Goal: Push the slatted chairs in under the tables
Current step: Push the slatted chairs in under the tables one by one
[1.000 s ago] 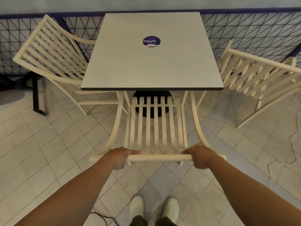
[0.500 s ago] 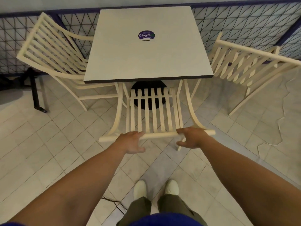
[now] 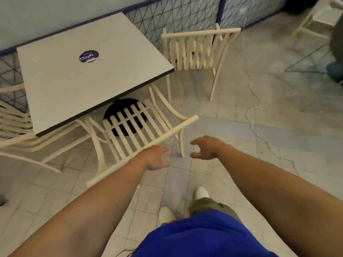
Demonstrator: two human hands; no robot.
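Where its round purple sticker (image 3: pixel 88 56) reads "ClayG", the square pale-grey bench (image 3: pixel 78 89) stands against a wire-mesh fence (image 3: pixel 185 13). The cream slatted wooden chair (image 3: pixel 167 136) is tucked under its near edge, seat hidden, back towards the person, top rail running diagonally from lower left to upper right. The left hand (image 3: pixel 157 158) hovers by that rail, fingers loosely curled, holding nothing. The right hand (image 3: pixel 204 148) hangs clear, slack and empty. A second cream chair (image 3: pixel 196 51) stands off the right corner, blurred.

Left chair (image 3: pixel 14 117) half beyond frame edge
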